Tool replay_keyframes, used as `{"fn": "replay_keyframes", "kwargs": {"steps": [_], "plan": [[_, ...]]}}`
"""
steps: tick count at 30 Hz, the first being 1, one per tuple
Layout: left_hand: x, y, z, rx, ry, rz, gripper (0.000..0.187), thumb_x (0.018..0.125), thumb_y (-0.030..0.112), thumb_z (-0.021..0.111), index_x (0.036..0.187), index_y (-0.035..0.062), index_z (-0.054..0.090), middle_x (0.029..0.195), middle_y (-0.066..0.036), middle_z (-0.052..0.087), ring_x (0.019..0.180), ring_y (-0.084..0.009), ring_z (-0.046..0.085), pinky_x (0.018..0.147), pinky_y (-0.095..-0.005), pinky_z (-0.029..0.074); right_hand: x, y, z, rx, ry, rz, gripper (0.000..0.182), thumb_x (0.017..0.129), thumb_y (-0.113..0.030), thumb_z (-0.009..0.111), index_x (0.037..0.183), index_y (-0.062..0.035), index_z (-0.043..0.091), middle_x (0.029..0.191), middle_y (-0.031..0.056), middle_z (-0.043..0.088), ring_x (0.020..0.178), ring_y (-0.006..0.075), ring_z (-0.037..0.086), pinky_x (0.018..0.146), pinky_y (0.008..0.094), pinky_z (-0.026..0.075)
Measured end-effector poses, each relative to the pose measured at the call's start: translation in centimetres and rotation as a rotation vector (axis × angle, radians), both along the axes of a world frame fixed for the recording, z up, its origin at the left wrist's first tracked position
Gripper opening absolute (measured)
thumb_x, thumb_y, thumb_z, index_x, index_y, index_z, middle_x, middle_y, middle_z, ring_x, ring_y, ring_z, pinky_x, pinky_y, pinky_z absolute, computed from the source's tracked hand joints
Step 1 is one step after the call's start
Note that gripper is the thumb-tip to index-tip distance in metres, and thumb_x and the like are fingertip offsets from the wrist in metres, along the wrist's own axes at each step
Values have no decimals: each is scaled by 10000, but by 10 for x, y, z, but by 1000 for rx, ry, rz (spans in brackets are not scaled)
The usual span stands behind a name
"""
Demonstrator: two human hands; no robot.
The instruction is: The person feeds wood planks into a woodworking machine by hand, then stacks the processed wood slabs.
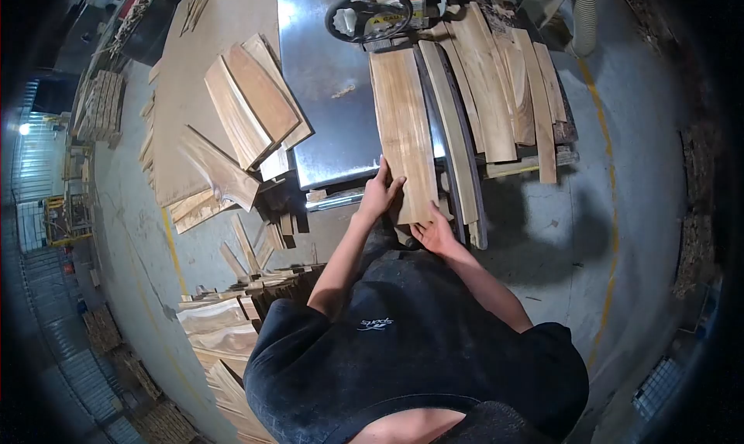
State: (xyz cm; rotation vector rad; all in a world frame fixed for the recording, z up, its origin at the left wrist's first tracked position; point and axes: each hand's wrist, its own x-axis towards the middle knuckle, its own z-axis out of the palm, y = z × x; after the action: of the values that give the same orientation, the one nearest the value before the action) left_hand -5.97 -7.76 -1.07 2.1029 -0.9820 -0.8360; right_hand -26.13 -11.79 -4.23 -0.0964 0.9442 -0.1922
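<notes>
A long, flat wooden board (404,122) lies lengthwise in front of me, its far end by the machine's black handwheel (369,14). On its left edge, my left hand (377,194) grips near the close end, thumb toward the upper face. My right hand (435,232) holds the near right corner, with the thumb along the side and the fingers partly hidden at the end. Beneath the board is the shiny metal machine table (329,111). A long curved wooden strip (449,126) with dark edging runs close along its right side.
Several boards (484,80) lie side by side on the right. More planks (252,99) rest on a brown sheet surface (182,95) at left. Stacked wood pieces (221,324) stand low on my left. A grey hose (585,18) hangs at back right. Yellow lines mark the floor.
</notes>
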Motion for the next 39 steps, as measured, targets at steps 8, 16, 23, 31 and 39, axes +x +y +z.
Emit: {"fn": "replay_keyframes", "kwargs": {"steps": [8,16,23,31,39], "plan": [[33,-79,-12,98,-281,76,871,852,586,591,1457,37,289,820,-244,670,759,-421,660,637,-505,527,45,-65,-2,-323,306,301,735,859,-730,469,922,-10,601,670,64,582,550,162,563,468,260,406],[123,-109,1,-117,81,41,456,834,425,668,1084,46,642,887,-200,685,851,-394,662,732,-452,529,114,-119,-9,-310,441,182,661,833,-711,546,837,-51,580,552,-40,412,485,89,420,432,218,308],[235,6,20,-564,-596,817,267,795,207,737,962,11,671,889,-184,662,817,-339,642,744,-434,500,149,-160,-5,-304,391,154,617,828,-697,567,756,-85,576,568,-35,470,556,107,537,462,220,398],[287,204,-7,202,-38,1609,1228,655,658,740,1526,81,96,1454,-356,258,1373,-479,262,1087,-531,295,191,-214,-17,-312,374,140,586,844,-682,554,825,-96,584,598,-53,541,637,106,605,501,217,443],[281,224,-29,-266,43,1502,675,920,527,513,1264,-54,522,982,-223,670,894,-327,662,787,-423,499,223,-169,27,-582,5,38,548,964,-442,534,1304,-20,446,1197,109,589,1053,232,596,824,335,506]]}}
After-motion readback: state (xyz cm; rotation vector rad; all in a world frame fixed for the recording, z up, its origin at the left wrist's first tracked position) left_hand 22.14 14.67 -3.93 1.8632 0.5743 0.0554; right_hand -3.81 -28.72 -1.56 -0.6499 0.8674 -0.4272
